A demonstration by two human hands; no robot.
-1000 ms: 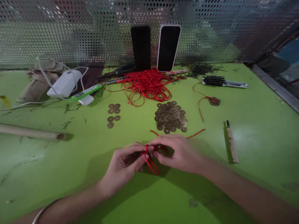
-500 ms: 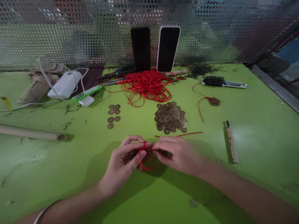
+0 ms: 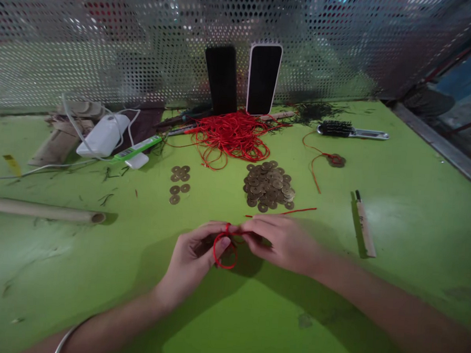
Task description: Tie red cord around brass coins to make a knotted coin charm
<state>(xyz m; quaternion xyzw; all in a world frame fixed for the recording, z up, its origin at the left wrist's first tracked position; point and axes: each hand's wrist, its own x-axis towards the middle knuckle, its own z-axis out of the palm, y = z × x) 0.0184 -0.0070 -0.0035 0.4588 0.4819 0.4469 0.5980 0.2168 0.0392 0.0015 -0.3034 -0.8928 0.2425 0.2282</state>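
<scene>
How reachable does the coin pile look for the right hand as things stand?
Probably yes: the coin pile lies just beyond the right hand, with only thin red cord between. But that hand appears to be pinching cord, so its grip would likely need freeing first.

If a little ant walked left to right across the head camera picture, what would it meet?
Beige tube, small group of coins, red loop, big coin pile, coins with red cord, dark-tipped stick.

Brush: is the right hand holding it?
No, the right hand pinches red cord, and the brush lies farther back on the green table.
</scene>
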